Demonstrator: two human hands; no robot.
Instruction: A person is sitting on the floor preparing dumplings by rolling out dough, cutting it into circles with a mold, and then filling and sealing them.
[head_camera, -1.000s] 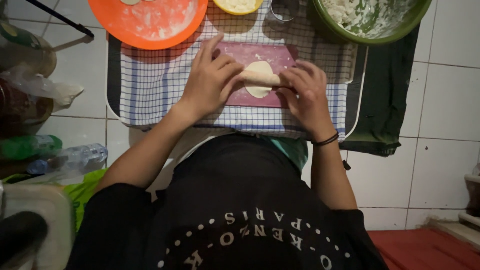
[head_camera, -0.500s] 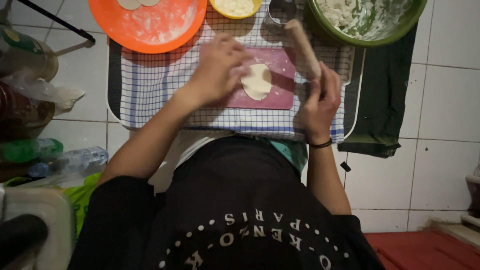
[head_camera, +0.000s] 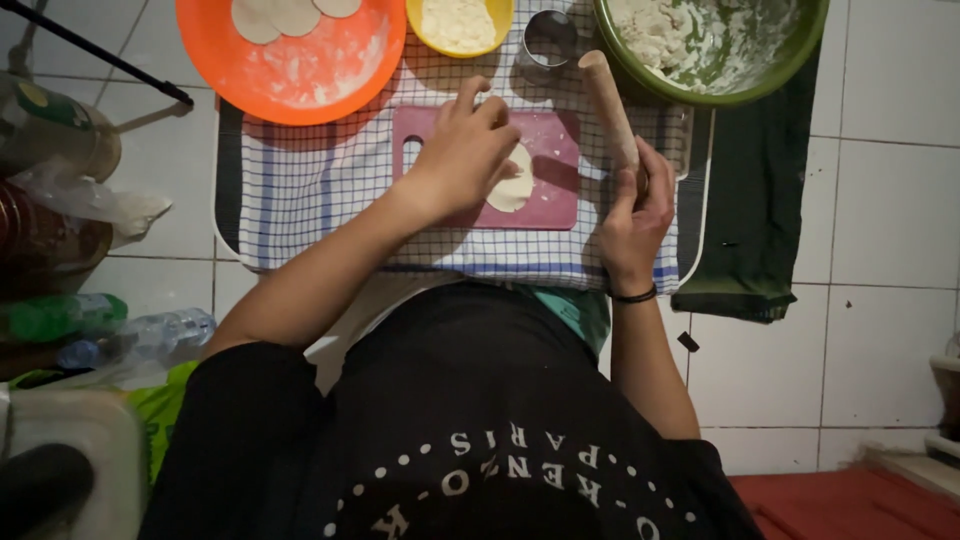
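Above: orange bowl (head_camera: 300, 75) with dough rounds (head_camera: 275, 15).

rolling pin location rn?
Head view: rolling pin is in the right hand, right of the pink board, its tip near the green bowl.

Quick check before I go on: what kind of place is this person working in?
Probably a home kitchen floor used as a dough station: white floor tiles, a checked cloth spread on them, a pink cutting board with dough, a rolling pin in the right hand.
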